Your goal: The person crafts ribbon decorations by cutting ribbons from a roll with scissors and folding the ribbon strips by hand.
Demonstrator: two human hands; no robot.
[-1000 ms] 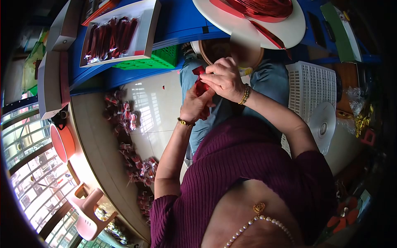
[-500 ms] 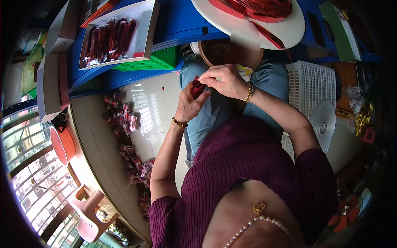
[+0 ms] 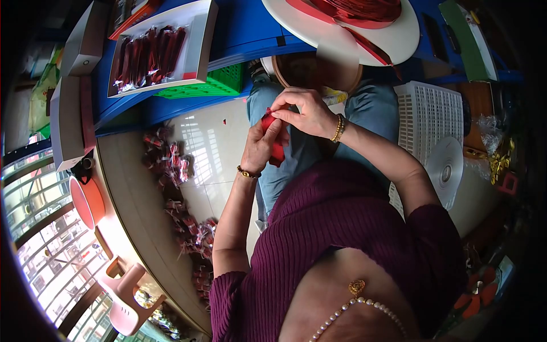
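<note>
Over my lap, my left hand (image 3: 260, 147) is closed round a red ribbon (image 3: 277, 153), which shows above the fingers and below the thumb. My right hand (image 3: 309, 114) pinches the upper end of this ribbon between thumb and fingertips. Its exact folds are partly covered by my fingers. On the blue table ahead, a roll of red ribbon (image 3: 364, 12) lies on a round white disc (image 3: 285, 16), one tail trailing over the disc. To the left, a white box (image 3: 196, 51) holds several dark red ribbon bundles (image 3: 149, 57) in clear wrapping.
A green crate (image 3: 219, 82) stands beneath the blue table (image 3: 239, 28). A brown bucket (image 3: 293, 71) is between my knees. At right are a white basket (image 3: 430, 108) and a white reel (image 3: 446, 171). Several wrapped red bundles (image 3: 176, 165) lie on the floor at left.
My left hand has turned, and a longer red length now shows below its thumb. My right hand has shifted slightly left, still pinching at the top.
</note>
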